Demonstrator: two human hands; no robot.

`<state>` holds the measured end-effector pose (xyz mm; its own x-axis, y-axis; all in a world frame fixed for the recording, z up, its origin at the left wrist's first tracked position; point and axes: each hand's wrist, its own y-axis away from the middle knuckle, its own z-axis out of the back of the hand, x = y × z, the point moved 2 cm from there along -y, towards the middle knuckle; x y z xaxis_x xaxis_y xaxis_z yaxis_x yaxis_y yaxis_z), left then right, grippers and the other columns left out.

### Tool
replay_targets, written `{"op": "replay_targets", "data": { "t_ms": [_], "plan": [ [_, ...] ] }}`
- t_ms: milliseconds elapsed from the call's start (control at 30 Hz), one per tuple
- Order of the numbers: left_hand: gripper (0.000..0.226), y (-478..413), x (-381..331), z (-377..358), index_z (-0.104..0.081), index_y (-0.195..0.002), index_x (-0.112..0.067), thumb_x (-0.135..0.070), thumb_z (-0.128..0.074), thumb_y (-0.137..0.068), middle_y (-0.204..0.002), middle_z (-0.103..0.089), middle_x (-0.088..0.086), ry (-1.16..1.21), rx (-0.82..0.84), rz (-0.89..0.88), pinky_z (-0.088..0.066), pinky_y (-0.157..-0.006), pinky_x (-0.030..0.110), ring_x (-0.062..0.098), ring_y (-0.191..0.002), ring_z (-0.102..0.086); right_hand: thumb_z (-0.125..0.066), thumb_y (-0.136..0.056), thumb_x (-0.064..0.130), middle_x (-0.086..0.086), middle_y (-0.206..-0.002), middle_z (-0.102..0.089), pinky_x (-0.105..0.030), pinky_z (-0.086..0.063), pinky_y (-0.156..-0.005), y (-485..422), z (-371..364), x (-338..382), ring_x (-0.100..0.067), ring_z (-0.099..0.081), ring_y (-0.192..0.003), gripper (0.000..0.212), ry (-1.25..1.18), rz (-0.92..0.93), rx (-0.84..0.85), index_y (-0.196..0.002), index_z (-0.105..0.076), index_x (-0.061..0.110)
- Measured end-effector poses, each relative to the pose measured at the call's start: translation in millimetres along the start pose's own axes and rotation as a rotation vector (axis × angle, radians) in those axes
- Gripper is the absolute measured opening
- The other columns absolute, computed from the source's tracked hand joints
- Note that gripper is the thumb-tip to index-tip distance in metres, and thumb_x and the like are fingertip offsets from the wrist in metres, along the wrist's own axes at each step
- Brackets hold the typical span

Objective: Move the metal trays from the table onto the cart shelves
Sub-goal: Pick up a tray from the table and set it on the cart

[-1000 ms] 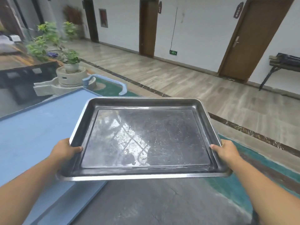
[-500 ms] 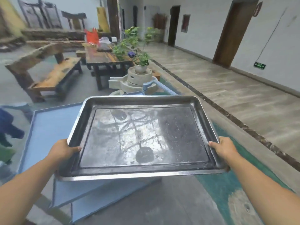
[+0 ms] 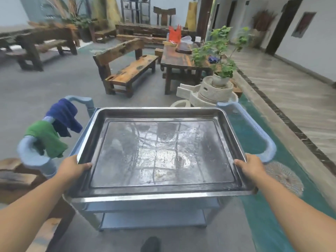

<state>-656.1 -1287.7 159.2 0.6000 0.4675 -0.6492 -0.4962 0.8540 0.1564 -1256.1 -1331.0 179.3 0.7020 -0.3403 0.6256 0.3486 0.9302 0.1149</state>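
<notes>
A large rectangular metal tray (image 3: 161, 153), scratched and shiny, is held level in front of me, right above the top of the light-blue cart (image 3: 254, 128). My left hand (image 3: 71, 167) grips the tray's left rim, thumb inside. My right hand (image 3: 250, 165) grips the right rim the same way. The tray hides the cart's top shelf. Two lower cart shelves (image 3: 152, 219) show under the tray's near edge; nothing is visible on them.
A blue cloth (image 3: 63, 115) and a green cloth (image 3: 46, 137) hang on the cart's left handle. Beyond the cart stand a stone mill with a potted plant (image 3: 218, 84), a wooden bench (image 3: 127, 70) and a wooden table (image 3: 180, 59). A wooden edge (image 3: 16, 175) lies at my left.
The view has swung left. The tray, still in both hands, now sits squarely over the cart, which was off to the left before.
</notes>
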Motion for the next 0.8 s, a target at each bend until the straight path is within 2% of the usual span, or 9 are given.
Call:
{"op": "replay_targets", "data": {
  "t_ms": [133, 267, 367, 467, 567, 667, 733, 800],
  "plan": [
    [0.022, -51, -8, -12, -0.062, -0.097, -0.008, -0.02, -0.076, -0.084, -0.084, -0.067, 0.013, 0.007, 0.008, 0.001, -0.048, -0.071, 0.04, 0.033, -0.078, -0.062, -0.072, -0.087, 0.017, -0.016, -0.088, -0.07, -0.037, -0.046, -0.073, -42, -34, 14, -0.032, -0.064, -0.083, 0.008, -0.02, -0.033, -0.015, -0.086, -0.065, 0.012],
    [0.026, -100, -19, -32, -0.065, -0.102, -0.004, -0.019, -0.076, -0.084, -0.089, -0.068, 0.019, -0.07, 0.004, -0.009, -0.046, -0.076, 0.042, 0.037, -0.084, -0.061, -0.071, -0.088, 0.017, -0.02, -0.092, -0.072, -0.04, -0.049, -0.077, -77, -64, 16, -0.036, -0.066, -0.089, 0.014, -0.007, -0.091, -0.008, -0.095, -0.069, 0.004],
    [0.03, -126, -19, -52, -0.066, -0.11, -0.005, -0.019, -0.074, -0.085, -0.104, -0.07, 0.022, -0.082, 0.037, 0.006, -0.047, -0.082, 0.043, 0.043, -0.098, -0.063, -0.07, -0.088, 0.019, -0.022, -0.09, -0.07, -0.04, -0.048, -0.074, -92, -81, 13, -0.036, -0.064, -0.085, 0.02, 0.027, -0.124, -0.015, -0.091, -0.066, 0.0],
    [0.024, -140, -14, -68, -0.067, -0.106, -0.007, -0.018, -0.073, -0.085, -0.1, -0.071, 0.02, -0.06, 0.063, 0.035, -0.049, -0.08, 0.043, 0.041, -0.094, -0.064, -0.069, -0.09, 0.019, -0.021, -0.087, -0.07, -0.037, -0.043, -0.07, -100, -97, 9, -0.035, -0.063, -0.084, 0.019, 0.042, -0.134, -0.009, -0.092, -0.064, 0.001],
    [0.019, -147, -7, -82, -0.061, -0.099, -0.01, -0.019, -0.072, -0.087, -0.093, -0.068, 0.015, -0.049, 0.072, 0.085, -0.051, -0.08, 0.045, 0.04, -0.088, -0.063, -0.066, -0.091, 0.019, -0.012, -0.084, -0.067, -0.037, -0.043, -0.071, -109, -109, 6, -0.035, -0.063, -0.086, 0.017, 0.043, -0.12, 0.011, -0.097, -0.065, 0.003],
    [0.021, -150, -2, -90, -0.06, -0.101, -0.01, -0.022, -0.071, -0.088, -0.094, -0.067, 0.014, -0.092, 0.058, 0.096, -0.051, -0.078, 0.045, 0.038, -0.086, -0.061, -0.065, -0.092, 0.019, -0.011, -0.087, -0.067, -0.034, -0.04, -0.072, -120, -120, 1, -0.033, -0.061, -0.086, 0.016, 0.058, -0.099, 0.02, -0.1, -0.065, 0.005],
    [0.022, -152, -3, -92, -0.06, -0.104, -0.011, -0.023, -0.07, -0.088, -0.095, -0.068, 0.013, -0.112, 0.057, 0.103, -0.052, -0.079, 0.045, 0.038, -0.086, -0.061, -0.065, -0.092, 0.021, -0.008, -0.08, -0.065, -0.035, -0.04, -0.068, -126, -125, 0, -0.035, -0.061, -0.084, 0.013, 0.09, -0.098, 0.027, -0.088, -0.061, 0.009],
    [0.022, -153, -3, -93, -0.06, -0.104, -0.011, -0.023, -0.07, -0.088, -0.096, -0.068, 0.014, -0.117, 0.055, 0.113, -0.052, -0.079, 0.046, 0.038, -0.085, -0.061, -0.064, -0.093, 0.024, 0.001, -0.067, -0.053, -0.035, -0.036, -0.06, -133, -127, -1, -0.034, -0.057, -0.077, 0.023, 0.133, -0.091, 0.015, -0.076, -0.051, 0.016]
  ]
}}
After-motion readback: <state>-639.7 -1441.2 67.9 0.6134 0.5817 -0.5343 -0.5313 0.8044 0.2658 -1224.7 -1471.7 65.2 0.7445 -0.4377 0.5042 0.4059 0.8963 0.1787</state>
